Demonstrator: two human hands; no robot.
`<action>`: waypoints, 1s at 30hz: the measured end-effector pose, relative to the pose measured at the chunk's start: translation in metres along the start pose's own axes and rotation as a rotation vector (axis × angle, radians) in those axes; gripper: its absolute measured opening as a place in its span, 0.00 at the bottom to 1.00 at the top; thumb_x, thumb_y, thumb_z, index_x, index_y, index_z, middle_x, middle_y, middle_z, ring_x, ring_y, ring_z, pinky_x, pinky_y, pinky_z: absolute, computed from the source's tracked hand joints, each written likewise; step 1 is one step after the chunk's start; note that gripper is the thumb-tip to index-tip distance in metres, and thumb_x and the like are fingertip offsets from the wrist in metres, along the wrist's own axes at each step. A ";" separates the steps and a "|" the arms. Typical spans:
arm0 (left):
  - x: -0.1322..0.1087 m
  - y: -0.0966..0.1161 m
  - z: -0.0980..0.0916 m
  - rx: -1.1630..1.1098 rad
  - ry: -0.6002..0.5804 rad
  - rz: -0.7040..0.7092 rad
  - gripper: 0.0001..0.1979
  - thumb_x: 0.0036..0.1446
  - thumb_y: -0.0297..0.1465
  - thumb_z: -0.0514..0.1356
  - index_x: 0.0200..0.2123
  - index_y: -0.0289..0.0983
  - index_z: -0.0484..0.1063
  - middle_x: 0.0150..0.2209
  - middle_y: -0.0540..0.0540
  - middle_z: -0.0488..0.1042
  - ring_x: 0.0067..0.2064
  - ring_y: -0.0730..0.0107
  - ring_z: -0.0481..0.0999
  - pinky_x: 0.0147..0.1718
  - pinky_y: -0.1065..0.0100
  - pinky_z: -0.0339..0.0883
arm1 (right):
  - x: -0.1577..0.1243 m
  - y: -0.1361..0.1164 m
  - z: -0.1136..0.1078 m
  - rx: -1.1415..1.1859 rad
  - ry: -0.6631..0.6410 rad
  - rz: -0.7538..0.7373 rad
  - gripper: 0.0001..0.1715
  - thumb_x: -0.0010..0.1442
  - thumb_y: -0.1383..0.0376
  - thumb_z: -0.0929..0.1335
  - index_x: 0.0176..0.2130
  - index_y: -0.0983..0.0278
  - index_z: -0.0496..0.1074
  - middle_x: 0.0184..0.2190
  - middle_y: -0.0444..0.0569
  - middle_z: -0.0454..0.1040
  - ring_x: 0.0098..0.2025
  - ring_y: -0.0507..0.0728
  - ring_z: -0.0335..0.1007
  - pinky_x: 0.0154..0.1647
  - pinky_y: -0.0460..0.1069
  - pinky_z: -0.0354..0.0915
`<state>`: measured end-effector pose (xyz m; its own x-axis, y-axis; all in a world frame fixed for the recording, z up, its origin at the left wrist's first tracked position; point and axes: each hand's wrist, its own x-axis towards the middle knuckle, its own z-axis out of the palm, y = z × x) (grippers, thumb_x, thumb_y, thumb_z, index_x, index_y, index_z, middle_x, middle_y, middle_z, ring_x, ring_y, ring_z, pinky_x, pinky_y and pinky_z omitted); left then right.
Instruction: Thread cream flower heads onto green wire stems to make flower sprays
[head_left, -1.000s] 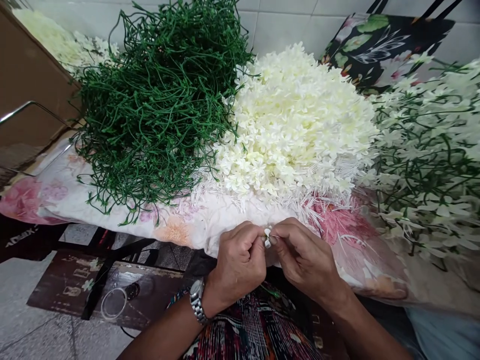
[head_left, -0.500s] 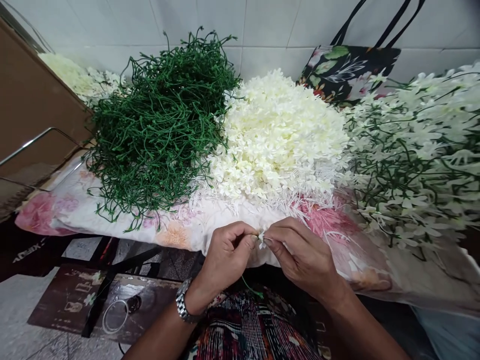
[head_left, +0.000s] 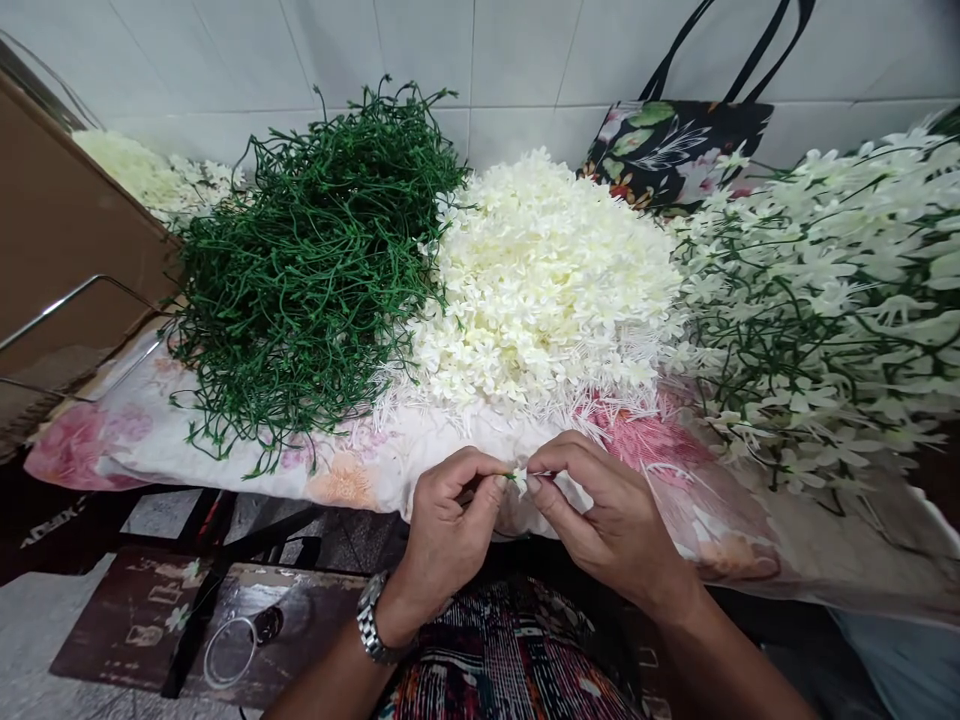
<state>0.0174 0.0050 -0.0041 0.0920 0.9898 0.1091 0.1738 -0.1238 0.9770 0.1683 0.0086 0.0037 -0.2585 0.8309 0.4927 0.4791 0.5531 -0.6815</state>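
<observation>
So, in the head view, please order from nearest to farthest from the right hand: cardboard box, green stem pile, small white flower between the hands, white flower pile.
From the right hand:
1. Small white flower, just to its left
2. White flower pile, beyond it
3. Green stem pile, beyond and left
4. Cardboard box, far left

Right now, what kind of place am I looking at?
Maybe a craft corner, at home or in a workshop; I can't tell which. A heap of green stems and a pile of white blossoms lie on a flowered cloth, and the left hand and right hand hold a small white flower.
</observation>
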 end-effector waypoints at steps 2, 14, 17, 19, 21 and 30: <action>0.000 -0.001 0.001 -0.017 -0.001 -0.023 0.07 0.52 0.25 0.54 0.25 0.35 0.70 0.20 0.53 0.66 0.22 0.77 0.65 0.22 0.76 0.60 | 0.000 0.000 0.001 -0.022 0.011 0.005 0.05 0.57 0.74 0.63 0.33 0.66 0.66 0.26 0.45 0.66 0.29 0.49 0.64 0.28 0.45 0.62; -0.001 -0.007 0.002 -0.208 0.038 -0.137 0.05 0.52 0.28 0.57 0.26 0.35 0.71 0.19 0.54 0.66 0.20 0.79 0.66 0.21 0.77 0.63 | 0.002 -0.003 0.003 -0.103 0.063 -0.056 0.07 0.56 0.74 0.64 0.36 0.65 0.65 0.31 0.48 0.66 0.34 0.52 0.64 0.33 0.47 0.65; -0.001 -0.009 0.002 -0.214 0.050 -0.120 0.04 0.53 0.27 0.58 0.27 0.35 0.71 0.20 0.54 0.66 0.21 0.79 0.66 0.21 0.78 0.62 | 0.003 -0.005 0.004 -0.081 0.066 -0.045 0.06 0.56 0.74 0.64 0.34 0.64 0.65 0.29 0.47 0.66 0.32 0.52 0.65 0.31 0.47 0.65; -0.001 -0.011 0.001 -0.208 0.050 -0.109 0.05 0.53 0.27 0.58 0.26 0.35 0.71 0.20 0.54 0.66 0.21 0.79 0.66 0.21 0.78 0.62 | 0.005 -0.005 0.005 -0.073 0.069 -0.040 0.05 0.56 0.74 0.64 0.34 0.64 0.66 0.29 0.47 0.66 0.32 0.52 0.65 0.30 0.47 0.65; -0.001 -0.012 0.001 -0.198 0.047 -0.102 0.05 0.53 0.27 0.58 0.26 0.35 0.71 0.20 0.54 0.66 0.21 0.79 0.66 0.21 0.78 0.62 | 0.006 -0.005 0.005 -0.070 0.063 -0.037 0.05 0.56 0.74 0.64 0.34 0.65 0.66 0.29 0.47 0.66 0.32 0.52 0.66 0.31 0.47 0.65; 0.001 -0.008 -0.001 -0.160 0.006 -0.092 0.06 0.54 0.27 0.56 0.25 0.35 0.69 0.21 0.53 0.66 0.22 0.78 0.66 0.22 0.77 0.62 | 0.006 -0.003 0.006 -0.051 -0.003 -0.048 0.07 0.57 0.75 0.62 0.35 0.65 0.66 0.29 0.47 0.66 0.32 0.51 0.65 0.31 0.47 0.65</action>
<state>0.0151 0.0068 -0.0120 0.0769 0.9969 0.0183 0.0228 -0.0201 0.9995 0.1602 0.0124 0.0055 -0.2844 0.8040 0.5221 0.5085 0.5882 -0.6288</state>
